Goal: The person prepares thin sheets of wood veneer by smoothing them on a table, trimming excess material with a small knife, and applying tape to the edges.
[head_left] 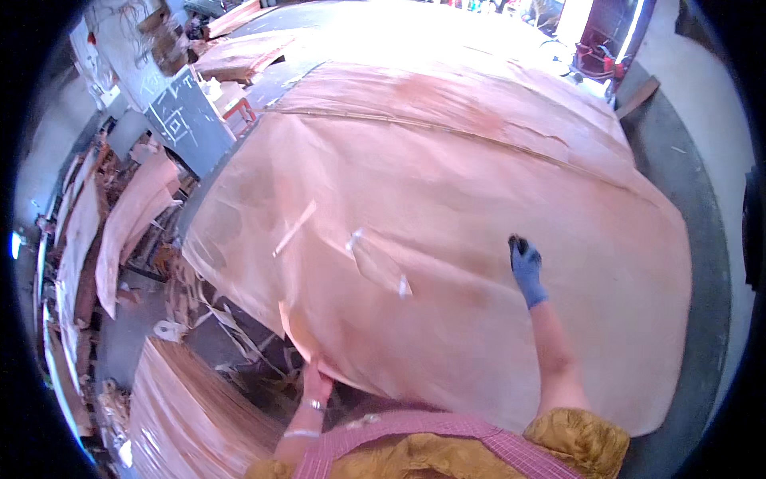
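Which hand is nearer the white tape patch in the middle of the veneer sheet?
Right. The right hand, gloved, rests on the veneer sheet just right of the tape patch. The left hand grips the sheet's near edge, farther off.

Two hands, one gloved [526, 267] and one bare [316, 383], one large veneer sheet [447, 239], one chalkboard [190, 120]

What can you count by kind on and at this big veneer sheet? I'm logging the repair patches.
Large veneer sheet: 1
White tape patches: 2
Loose veneer strip: 1
Gloved right hand: 1
Bare left hand at the sheet's near edge: 1
Total: 6
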Demonstrator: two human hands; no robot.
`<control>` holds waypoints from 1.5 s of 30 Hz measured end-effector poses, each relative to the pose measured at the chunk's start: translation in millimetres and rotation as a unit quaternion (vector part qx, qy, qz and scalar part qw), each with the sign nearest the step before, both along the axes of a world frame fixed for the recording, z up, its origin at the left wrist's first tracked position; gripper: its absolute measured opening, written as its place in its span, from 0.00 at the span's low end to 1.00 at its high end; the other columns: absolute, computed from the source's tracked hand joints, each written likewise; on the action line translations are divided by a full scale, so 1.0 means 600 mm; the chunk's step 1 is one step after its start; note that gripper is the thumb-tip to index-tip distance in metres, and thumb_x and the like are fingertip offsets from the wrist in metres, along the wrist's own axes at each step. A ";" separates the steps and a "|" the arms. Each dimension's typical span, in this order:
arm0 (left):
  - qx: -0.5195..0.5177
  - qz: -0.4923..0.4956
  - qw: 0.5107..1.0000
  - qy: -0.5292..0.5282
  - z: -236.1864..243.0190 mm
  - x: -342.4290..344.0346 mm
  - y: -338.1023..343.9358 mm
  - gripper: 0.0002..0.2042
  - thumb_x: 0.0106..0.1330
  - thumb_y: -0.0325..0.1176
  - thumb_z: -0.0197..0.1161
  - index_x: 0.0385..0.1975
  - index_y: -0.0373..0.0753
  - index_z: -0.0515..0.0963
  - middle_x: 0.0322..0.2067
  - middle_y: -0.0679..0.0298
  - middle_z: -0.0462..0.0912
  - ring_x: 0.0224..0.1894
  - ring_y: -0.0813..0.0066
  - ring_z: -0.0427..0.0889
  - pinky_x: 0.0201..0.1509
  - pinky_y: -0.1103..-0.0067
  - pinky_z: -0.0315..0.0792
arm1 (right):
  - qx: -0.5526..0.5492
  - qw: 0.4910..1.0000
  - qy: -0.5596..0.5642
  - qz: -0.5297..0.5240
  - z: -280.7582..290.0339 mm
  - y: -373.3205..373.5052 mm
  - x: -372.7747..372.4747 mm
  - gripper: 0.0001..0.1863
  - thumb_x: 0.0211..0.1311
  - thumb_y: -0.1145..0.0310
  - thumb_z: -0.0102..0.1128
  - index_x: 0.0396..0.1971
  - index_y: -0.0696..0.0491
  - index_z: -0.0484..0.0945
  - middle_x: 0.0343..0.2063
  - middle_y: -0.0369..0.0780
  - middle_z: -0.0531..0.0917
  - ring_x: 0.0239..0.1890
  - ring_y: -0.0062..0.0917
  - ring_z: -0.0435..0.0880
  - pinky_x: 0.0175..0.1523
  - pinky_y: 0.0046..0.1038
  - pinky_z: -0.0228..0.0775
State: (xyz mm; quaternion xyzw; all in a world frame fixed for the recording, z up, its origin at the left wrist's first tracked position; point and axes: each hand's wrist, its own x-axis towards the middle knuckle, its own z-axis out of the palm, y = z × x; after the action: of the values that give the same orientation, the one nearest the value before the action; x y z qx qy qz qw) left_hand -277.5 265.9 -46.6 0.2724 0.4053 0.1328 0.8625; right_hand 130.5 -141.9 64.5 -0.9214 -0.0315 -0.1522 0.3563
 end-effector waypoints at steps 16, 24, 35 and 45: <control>-0.037 0.029 0.995 0.093 0.141 0.031 -0.028 0.38 0.62 0.64 0.52 0.62 0.39 0.63 0.61 0.55 0.67 0.63 0.58 0.66 0.66 0.57 0.60 | -0.409 0.895 -0.073 0.162 -0.138 0.306 0.709 0.15 0.65 0.69 0.43 0.49 0.52 0.73 0.47 0.50 0.77 0.49 0.41 0.77 0.51 0.40 0.72; 0.077 0.096 0.919 0.373 0.071 0.064 0.160 0.38 0.63 0.68 0.47 0.60 0.40 0.67 0.58 0.60 0.72 0.59 0.69 0.70 0.57 0.63 0.68 | -0.472 0.861 -0.125 0.145 -0.138 0.291 0.725 0.16 0.64 0.74 0.42 0.51 0.51 0.70 0.47 0.47 0.76 0.47 0.39 0.78 0.47 0.39 0.75; 0.108 0.165 0.954 0.225 0.033 0.109 0.389 0.21 0.61 0.47 0.66 0.44 0.37 0.76 0.39 0.63 0.83 0.37 0.71 0.83 0.43 0.72 0.78 | -0.541 0.765 -0.296 0.186 0.049 0.291 0.505 0.09 0.62 0.66 0.52 0.42 0.50 0.71 0.34 0.39 0.76 0.40 0.32 0.78 0.39 0.35 0.71; 0.179 0.075 0.972 0.135 0.103 0.129 0.444 0.12 0.62 0.35 0.65 0.39 0.35 0.77 0.34 0.65 0.82 0.31 0.76 0.83 0.31 0.78 0.79 | -0.321 0.921 -0.154 0.159 0.152 0.187 -0.169 0.08 0.64 0.63 0.57 0.30 0.51 0.74 0.24 0.42 0.77 0.26 0.37 0.77 0.31 0.35 0.67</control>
State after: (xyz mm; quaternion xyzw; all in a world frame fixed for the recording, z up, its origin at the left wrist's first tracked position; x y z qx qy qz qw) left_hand -200.1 532.0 15.2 0.4062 0.5067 0.2296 0.7249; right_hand 29.2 -29.5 155.7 -0.9344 -0.2791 -0.2151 0.0519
